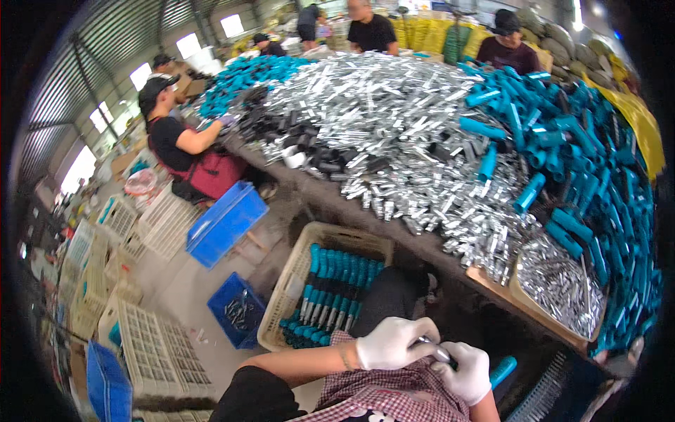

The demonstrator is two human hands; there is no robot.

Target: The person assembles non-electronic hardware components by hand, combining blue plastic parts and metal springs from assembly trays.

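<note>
Both hands wear white gloves and meet above my lap, in front of a checked apron. My left hand is closed on a short silver metal tube. My right hand grips the tube's other end, its fingers wrapped round it. The gloves cover much of the tube, so its full shape is hidden. Just right of the right hand lies a teal plastic sleeve. Left of my knee, a cream crate holds rows of teal-and-silver pieces.
Silver tubes are heaped on the long table, with teal sleeves at right and black parts at left. A box of small metal pieces stands near its edge. Blue bins and crates cover the left floor. Several people work around the table.
</note>
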